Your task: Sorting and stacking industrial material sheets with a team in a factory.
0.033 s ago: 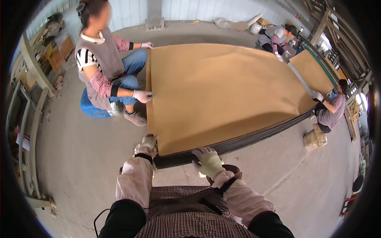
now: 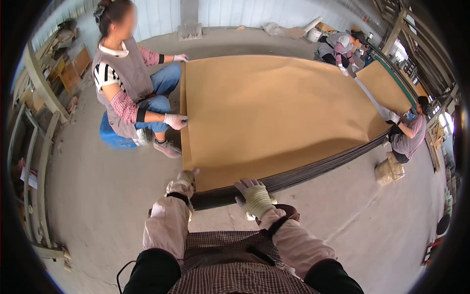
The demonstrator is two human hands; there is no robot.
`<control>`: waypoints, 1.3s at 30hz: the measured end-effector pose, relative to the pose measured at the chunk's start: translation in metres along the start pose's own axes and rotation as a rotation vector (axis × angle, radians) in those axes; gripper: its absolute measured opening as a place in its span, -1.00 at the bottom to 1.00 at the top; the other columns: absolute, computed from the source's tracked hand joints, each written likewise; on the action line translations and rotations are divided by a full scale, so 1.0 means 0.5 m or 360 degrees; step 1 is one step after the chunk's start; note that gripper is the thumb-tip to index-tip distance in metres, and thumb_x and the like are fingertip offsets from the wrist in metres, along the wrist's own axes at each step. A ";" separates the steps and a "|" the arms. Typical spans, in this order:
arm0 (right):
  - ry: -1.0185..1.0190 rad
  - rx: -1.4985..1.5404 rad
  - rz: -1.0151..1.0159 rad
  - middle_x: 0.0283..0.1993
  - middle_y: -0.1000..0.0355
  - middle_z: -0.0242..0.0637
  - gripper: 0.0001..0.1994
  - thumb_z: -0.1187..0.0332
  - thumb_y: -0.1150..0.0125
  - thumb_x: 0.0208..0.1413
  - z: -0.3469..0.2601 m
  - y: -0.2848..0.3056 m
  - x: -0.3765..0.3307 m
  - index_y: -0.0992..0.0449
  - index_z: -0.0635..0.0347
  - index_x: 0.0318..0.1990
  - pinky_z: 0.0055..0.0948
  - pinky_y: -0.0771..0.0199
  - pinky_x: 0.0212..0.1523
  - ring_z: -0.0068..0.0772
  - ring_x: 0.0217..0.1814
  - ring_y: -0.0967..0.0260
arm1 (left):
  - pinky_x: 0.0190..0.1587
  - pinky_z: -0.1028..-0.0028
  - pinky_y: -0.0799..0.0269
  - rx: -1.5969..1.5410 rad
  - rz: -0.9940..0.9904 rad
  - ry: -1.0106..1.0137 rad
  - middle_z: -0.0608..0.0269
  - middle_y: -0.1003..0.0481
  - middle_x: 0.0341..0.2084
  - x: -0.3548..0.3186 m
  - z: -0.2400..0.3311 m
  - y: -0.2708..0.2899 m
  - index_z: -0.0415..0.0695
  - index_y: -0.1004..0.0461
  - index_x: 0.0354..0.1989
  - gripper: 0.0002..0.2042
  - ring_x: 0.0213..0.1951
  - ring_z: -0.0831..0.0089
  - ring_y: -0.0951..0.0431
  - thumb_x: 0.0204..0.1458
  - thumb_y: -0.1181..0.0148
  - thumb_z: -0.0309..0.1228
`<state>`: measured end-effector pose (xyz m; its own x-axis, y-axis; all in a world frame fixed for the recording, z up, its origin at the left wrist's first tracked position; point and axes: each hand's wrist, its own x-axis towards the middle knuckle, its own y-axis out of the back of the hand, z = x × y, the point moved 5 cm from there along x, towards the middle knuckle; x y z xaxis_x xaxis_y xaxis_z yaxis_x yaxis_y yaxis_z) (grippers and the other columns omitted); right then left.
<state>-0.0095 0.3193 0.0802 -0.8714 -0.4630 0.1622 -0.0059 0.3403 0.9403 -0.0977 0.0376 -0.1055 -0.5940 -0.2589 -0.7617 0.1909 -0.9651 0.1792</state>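
Note:
A large brown paper-like sheet [image 2: 264, 108] lies over a low stack of dark sheets [image 2: 293, 179]. At its near left corner my gloved left hand [image 2: 185, 178] is closed on the edge, one digit reaching over the top; its other fingers are mostly hidden. My gloved right hand [image 2: 257, 197] rests open on the stack's near edge, fingers stretched out over the rim. A seated co-worker [image 2: 122, 83] at the left holds the sheet's left edge with both gloved hands. At the far right end, two more co-workers hold a long grey strip [image 2: 370, 95] across the sheet.
Beneath my right wrist is a round brown object [image 2: 290, 211], partly hidden. The left co-worker sits on a blue seat [image 2: 113, 133]. A wrapped bundle [image 2: 390, 171] is beside the near right co-worker. Metal frames [image 2: 34, 161] line the left side; a white bucket [image 2: 314, 35] stands far back.
The digit of my left hand now sticks out farther over the sheet's corner. My right hand has shifted very slightly left and up. The left co-worker's head has moved a little.

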 end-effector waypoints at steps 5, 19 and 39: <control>-0.0048 -0.0075 -0.0148 0.24 -0.30 -0.09 -0.41 0.10 -0.35 -0.13 -0.032 -0.127 0.078 -0.43 -0.05 0.14 0.02 -0.18 0.28 -0.04 0.35 -0.17 | -0.44 0.28 -0.45 0.0265 0.0123 -0.0372 0.17 -0.58 -0.50 0.037 -0.087 0.105 -0.21 -0.58 -0.24 -0.65 -0.52 0.33 -0.54 -0.12 -0.48 -0.25; 0.0043 -0.0147 -0.0331 0.05 -0.40 -0.18 -0.46 0.02 -0.33 -0.11 -0.088 -0.206 0.067 -0.47 0.00 0.06 0.02 -0.20 0.20 -0.09 0.22 -0.27 | 0.00 0.33 -0.46 0.0541 0.0489 -0.0206 0.07 -0.60 -0.17 -0.013 -0.121 0.197 -0.13 -0.52 -0.06 -0.60 -0.09 0.23 -0.60 -0.11 -0.39 -0.31; -0.0211 0.0760 -0.0286 -0.28 -0.52 -0.06 -0.68 0.20 -0.19 0.07 -0.065 -0.070 -0.365 -0.52 0.13 -0.06 -0.10 -0.51 -0.16 0.08 -0.20 -0.50 | 0.45 -0.02 0.30 0.1962 0.0377 -0.1851 -0.10 0.05 0.43 -0.208 -0.126 -0.016 -0.09 0.11 0.47 0.04 0.46 -0.04 0.13 -0.17 -0.33 0.00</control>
<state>0.1654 0.3653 0.0274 -0.8905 -0.4514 -0.0574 -0.3569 0.6145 0.7036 0.0118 0.0747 -0.0672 -0.9633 0.2590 0.0703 0.0129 -0.2167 0.9762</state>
